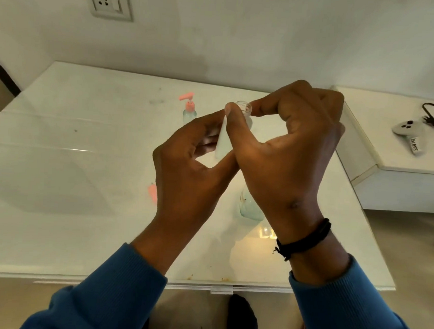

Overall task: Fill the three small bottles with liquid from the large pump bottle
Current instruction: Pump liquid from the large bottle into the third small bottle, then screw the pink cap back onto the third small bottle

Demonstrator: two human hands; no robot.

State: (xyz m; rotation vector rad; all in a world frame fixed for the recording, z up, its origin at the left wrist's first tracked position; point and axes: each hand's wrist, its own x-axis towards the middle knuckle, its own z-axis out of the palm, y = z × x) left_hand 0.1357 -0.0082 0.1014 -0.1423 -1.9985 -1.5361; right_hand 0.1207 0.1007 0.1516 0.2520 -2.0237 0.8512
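Small clear pump-topped bottle (189,112) standing at the back of the white glossy table (60,207), left of both raised hands, clear open bottle (250,205) below the right wrist, grey game controller (409,130) on the side surface far right

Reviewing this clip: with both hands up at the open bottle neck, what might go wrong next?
The open small bottle is held in the air by the right hand, only at its neck, so it might slip or tilt.

The left hand pinches a white cone beside the mouth; liquid may spill if it sits crooked.

A clear bottle stands under the right wrist and might get knocked.
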